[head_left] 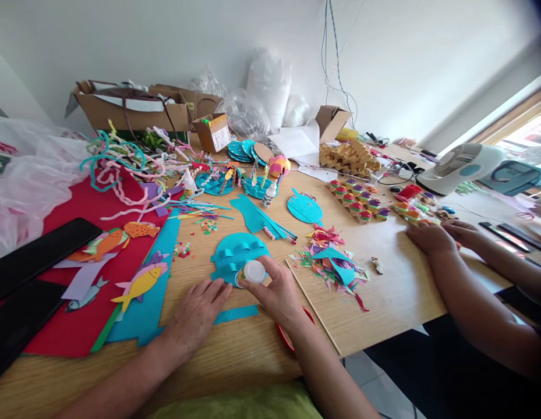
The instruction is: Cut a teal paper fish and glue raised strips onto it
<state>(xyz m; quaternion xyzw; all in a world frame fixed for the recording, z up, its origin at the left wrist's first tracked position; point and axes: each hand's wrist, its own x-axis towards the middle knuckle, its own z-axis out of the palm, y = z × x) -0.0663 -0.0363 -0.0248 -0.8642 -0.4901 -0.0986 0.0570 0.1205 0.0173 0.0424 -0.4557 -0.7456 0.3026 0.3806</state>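
A blue round disc (235, 247) with raised loops of blue paper strip across it lies on the table in front of me. My right hand (279, 291) is closed around a small white bottle (254, 272), held over the disc's near edge with its round end facing up. The end pointing down is hidden. Thumb and fingers of my left hand (198, 308) come together at the disc's near left edge, holding it. A loose blue paper strip (236, 314) lies just below the disc. Red-handled scissors (287, 337) are partly hidden under my right forearm.
Paper scraps (335, 262) and a thin wooden stick (314, 308) lie to the right. Paper fish (141, 285) and dark phones (38, 250) are at left. Two white glue bottles (269, 195) stand farther back. A co-worker's arms (453, 262) reach in from the right.
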